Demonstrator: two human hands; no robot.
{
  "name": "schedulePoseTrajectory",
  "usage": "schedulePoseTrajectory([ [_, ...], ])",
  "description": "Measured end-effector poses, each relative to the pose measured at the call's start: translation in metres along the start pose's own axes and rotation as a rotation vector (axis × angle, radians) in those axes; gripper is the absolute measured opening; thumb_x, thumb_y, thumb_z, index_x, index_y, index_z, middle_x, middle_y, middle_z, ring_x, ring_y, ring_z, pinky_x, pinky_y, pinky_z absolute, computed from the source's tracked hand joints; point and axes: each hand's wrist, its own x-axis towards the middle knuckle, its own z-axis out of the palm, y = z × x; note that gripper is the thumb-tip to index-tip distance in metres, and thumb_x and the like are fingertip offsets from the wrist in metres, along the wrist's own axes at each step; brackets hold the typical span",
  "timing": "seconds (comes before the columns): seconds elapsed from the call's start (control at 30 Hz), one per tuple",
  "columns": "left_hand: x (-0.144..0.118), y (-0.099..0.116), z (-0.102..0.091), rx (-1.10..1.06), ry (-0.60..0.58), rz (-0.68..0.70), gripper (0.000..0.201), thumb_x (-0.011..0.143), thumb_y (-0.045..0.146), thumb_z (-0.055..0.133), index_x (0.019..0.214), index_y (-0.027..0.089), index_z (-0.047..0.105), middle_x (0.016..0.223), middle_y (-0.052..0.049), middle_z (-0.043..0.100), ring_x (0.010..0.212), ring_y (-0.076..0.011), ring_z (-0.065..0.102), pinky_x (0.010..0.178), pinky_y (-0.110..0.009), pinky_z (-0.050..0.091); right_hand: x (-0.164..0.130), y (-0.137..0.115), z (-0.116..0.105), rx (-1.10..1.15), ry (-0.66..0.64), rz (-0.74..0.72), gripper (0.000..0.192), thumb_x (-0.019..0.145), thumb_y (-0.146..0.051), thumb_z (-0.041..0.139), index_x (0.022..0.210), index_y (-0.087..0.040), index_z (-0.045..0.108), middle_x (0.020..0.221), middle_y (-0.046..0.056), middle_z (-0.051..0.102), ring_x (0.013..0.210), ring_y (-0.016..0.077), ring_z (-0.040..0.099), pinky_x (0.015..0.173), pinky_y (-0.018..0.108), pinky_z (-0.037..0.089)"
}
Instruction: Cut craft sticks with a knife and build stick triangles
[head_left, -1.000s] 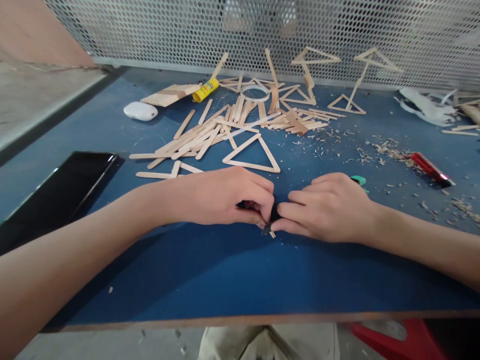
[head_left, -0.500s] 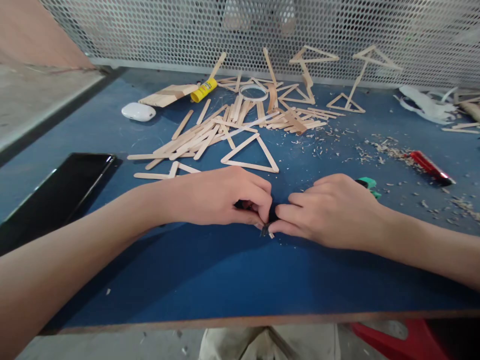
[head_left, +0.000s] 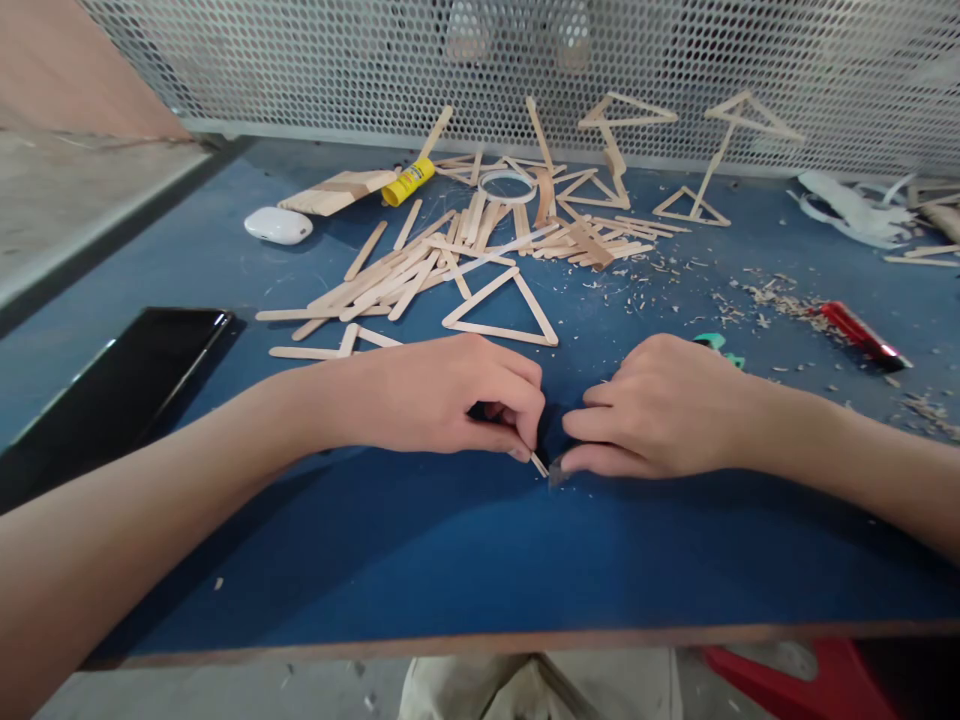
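My left hand (head_left: 480, 395) is closed in a pinch on the wooden craft sticks (head_left: 539, 464), whose pale ends poke out below the fingertips; the rest is hidden under the hand. My right hand (head_left: 664, 415) is wrapped round a utility knife (head_left: 709, 341). Its teal end shows behind the knuckles and its thin blade (head_left: 556, 472) sticks out at the thumb. A small gap lies between the blade and the stick ends. Just beyond my hands lies a triangle of glued sticks (head_left: 499, 328).
Loose craft sticks (head_left: 405, 275) lie piled behind my hands, with a tape roll (head_left: 484, 184) and a yellow glue stick (head_left: 408, 182). At left are a white case (head_left: 278, 225) and a black phone (head_left: 124, 385). A red cutter (head_left: 862, 335) lies among shavings at right.
My right hand has drawn the blade slightly right, away from the sticks, and tilted, uncovering the stick ends. My left hand has stayed nearly still.
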Motion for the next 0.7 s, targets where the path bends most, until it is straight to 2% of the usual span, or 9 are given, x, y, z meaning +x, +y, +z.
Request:
schedulePoseTrajectory([
  [0.17, -0.0036, 0.0018, -0.0021, 0.048, -0.018, 0.010, 0.008, 0.092, 0.021, 0.069, 0.091, 0.024, 0.077, 0.094, 0.001, 0.071, 0.080, -0.0097, 0.065, 0.073, -0.019, 0.046, 0.0001, 0.0111, 0.0052, 0.119, 0.027, -0.009, 0.054, 0.108, -0.050, 0.034, 0.072, -0.018, 0.057, 0.058, -0.001, 0.065, 0.048, 0.0106, 0.047, 0.054, 0.030, 0.014],
  [0.43, -0.0048, 0.0085, -0.0044, 0.084, -0.020, -0.010, 0.013, 0.091, 0.017, 0.069, 0.095, 0.026, 0.078, 0.096, 0.003, 0.072, 0.080, -0.0084, 0.067, 0.076, -0.018, 0.048, 0.0001, 0.0105, 0.0068, 0.136, 0.037, 0.003, 0.054, 0.107, -0.052, 0.032, 0.073, -0.019, 0.058, 0.059, 0.000, 0.066, 0.048, 0.0114, 0.048, 0.053, 0.030, 0.014],
  [0.7, -0.0035, 0.0052, -0.0002, 0.103, 0.006, -0.007, 0.012, 0.091, 0.020, 0.069, 0.095, 0.027, 0.078, 0.100, 0.002, 0.072, 0.085, -0.0105, 0.068, 0.081, -0.019, 0.050, 0.0003, 0.0104, 0.0066, 0.146, 0.030, 0.019, 0.053, 0.107, -0.053, 0.032, 0.074, -0.019, 0.058, 0.060, 0.000, 0.067, 0.048, 0.0113, 0.049, 0.053, 0.030, 0.015],
])
